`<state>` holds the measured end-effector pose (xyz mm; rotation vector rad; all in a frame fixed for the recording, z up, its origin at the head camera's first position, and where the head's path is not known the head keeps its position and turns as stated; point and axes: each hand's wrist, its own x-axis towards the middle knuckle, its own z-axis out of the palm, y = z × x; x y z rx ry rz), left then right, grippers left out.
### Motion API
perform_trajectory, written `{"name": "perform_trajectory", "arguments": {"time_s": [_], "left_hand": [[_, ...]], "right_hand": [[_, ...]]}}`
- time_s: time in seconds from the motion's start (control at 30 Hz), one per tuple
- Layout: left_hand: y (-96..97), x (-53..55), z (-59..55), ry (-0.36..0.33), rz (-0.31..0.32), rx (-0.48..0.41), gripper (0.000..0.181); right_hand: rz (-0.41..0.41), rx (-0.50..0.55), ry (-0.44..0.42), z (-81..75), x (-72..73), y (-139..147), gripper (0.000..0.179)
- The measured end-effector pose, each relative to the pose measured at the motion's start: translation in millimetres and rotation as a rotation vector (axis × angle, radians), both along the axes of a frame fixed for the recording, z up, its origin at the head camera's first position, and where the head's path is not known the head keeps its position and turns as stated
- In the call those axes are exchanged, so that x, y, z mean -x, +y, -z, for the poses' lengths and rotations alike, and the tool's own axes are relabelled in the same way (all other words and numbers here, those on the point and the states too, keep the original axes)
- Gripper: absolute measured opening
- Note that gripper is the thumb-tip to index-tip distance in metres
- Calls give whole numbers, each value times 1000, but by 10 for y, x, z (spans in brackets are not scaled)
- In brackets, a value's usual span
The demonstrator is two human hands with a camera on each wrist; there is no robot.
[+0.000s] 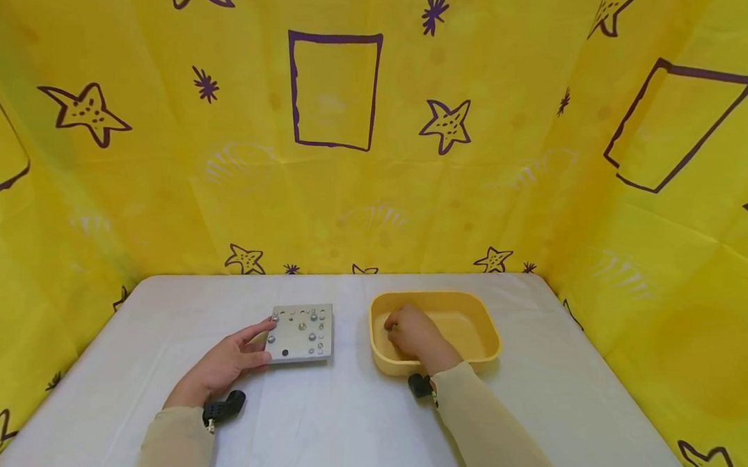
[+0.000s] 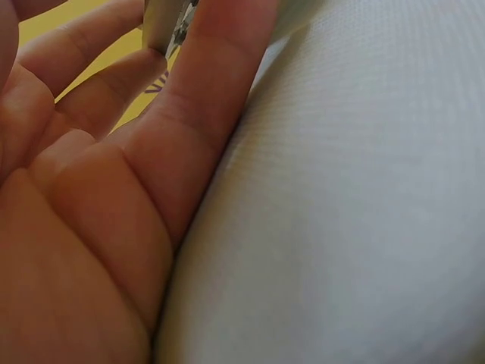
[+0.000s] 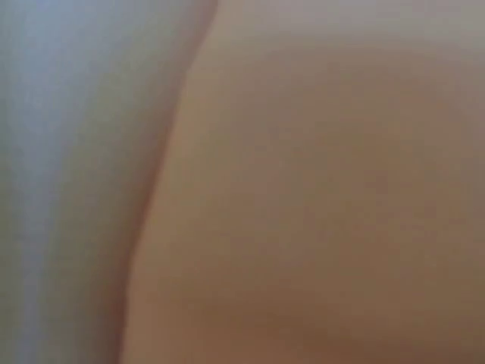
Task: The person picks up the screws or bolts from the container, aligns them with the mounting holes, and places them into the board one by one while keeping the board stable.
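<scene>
A square silvery metal plate (image 1: 295, 343), studded with several bolts and small fittings, lies left of the middle of the table. My left hand (image 1: 233, 356) grips its left edge, with the thumb at the near corner and a finger farther up that side. In the left wrist view, a corner of the plate (image 2: 159, 26) shows between the fingers. My right hand (image 1: 416, 333) reaches down inside a yellow plastic bin (image 1: 479, 332), fingers bent near its left wall. Whatever its fingertips may hold is hidden. Blurred skin (image 3: 311, 189) fills most of the right wrist view.
A white cloth (image 1: 334, 427) covers the table. Yellow fabric (image 1: 381, 213) printed with starfish and frames stands behind it and along both sides. Each wrist carries a small black camera, one of them at the left cuff (image 1: 223, 408).
</scene>
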<state>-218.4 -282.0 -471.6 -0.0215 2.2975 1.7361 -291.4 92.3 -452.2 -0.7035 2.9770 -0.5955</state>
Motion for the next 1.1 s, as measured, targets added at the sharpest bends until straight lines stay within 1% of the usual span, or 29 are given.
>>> {"name": "perform_trajectory", "arguments": {"time_s": [0.1, 0.2, 0.3, 0.43, 0.67, 0.83, 0.93, 1.0, 1.03, 1.1], "left_hand": [[-3, -4, -4, 2, -8, -11, 73], [-4, -14, 9, 8, -10, 21, 74], [1, -29, 25, 11, -11, 33, 75], [2, -37, 34, 11, -11, 16, 75], [4, -30, -3, 10, -3, 7, 75], [12, -16, -30, 13, -1, 14, 73], [18, -9, -22, 12, 0, 12, 73], [19, -12, -16, 8, 1, 8, 74], [18, -11, -12, 6, -1, 10, 74], [9, -10, -10, 9, 2, 19, 74]], "right_hand": [[-6, -16, 15, -18, -3, -9, 15], [0, -16, -8, -36, -19, -18, 16], [2, -11, -22, -49, -36, -24, 15], [-9, -19, -9, -60, -41, -31, 14], [-15, -54, -2, -67, -35, -32, 12], [-7, -55, -2, -119, -49, -17, 12], [6, 3, -49, -182, -81, 19, 14], [7, 72, -98, -231, -98, 60, 13], [9, 118, -133, -264, -103, 80, 13], [30, 245, -237, -332, -105, 118, 15]]}}
